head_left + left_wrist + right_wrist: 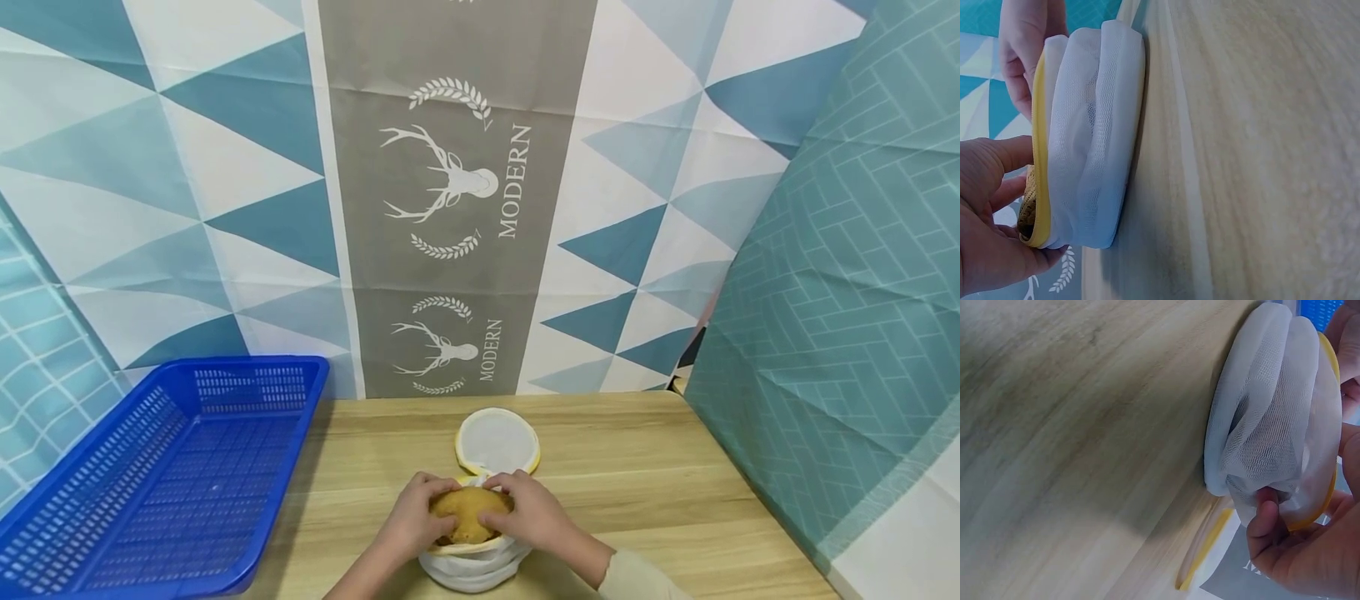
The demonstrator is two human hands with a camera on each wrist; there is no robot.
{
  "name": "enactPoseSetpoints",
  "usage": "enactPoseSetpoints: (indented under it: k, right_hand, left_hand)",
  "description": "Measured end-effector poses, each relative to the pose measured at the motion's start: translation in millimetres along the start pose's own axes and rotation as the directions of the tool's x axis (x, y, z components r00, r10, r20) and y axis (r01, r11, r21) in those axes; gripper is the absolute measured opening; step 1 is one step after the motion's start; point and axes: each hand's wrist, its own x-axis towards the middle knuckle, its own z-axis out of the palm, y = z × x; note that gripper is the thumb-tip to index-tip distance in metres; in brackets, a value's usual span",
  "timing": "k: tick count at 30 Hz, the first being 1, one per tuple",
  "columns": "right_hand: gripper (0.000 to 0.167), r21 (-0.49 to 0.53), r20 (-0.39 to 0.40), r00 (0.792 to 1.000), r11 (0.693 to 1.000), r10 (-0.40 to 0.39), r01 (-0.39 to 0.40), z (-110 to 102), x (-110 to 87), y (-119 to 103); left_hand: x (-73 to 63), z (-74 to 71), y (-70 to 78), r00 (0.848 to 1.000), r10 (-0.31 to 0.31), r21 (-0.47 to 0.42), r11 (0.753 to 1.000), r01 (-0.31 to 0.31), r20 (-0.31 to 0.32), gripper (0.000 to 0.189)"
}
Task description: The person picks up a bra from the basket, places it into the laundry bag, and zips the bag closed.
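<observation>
A round white mesh laundry bag (pixel 472 571) with yellow trim stands on the wooden table, its round lid (pixel 497 440) folded back behind it. Inside its mouth sits a mustard-yellow cloth item (pixel 471 512), bulging at the top; the rest is hidden by the bag. My left hand (pixel 417 517) grips the left side of the rim, thumb on the yellow cloth. On the right side, my right hand (pixel 536 512) holds the rim with its thumb also on the cloth. The right wrist view shows a fingertip (pixel 1266 497) pressing the mesh wall (pixel 1272 437) from outside.
A large blue plastic basket (pixel 262 492) with perforated sides stands to the left on the table (pixel 637 483). Behind the table hangs a patterned cloth (pixel 442 250) with deer prints, and a teal cloth (pixel 840 333) borders the right edge.
</observation>
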Motion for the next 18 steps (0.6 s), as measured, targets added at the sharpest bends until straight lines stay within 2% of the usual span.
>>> enactPoseSetpoints:
  k: [5,13,18]
  right_hand:
    - [0.04,-0.036,-0.015,1.0,0.999,-0.006,0.005,2,-1.5,-2]
    - [0.038,-0.051,-0.024,1.0,0.999,-0.012,0.011,4,-2.2,-1]
    - [0.038,-0.046,-0.017,1.0,0.999,0.012,-0.013,5,-2.1,-1]
  left_hand:
    - [-0.2,-4.5,-0.6,1.0,0.017,-0.016,1.0,-0.017,-0.004,0.036]
    - [-4.0,-15.1,0.7,0.999,-0.028,-0.011,1.0,0.028,-0.018,0.034]
    - [-4.7,-20.8,-2.0,0.996,-0.082,-0.01,0.997,0.082,-0.017,0.032]
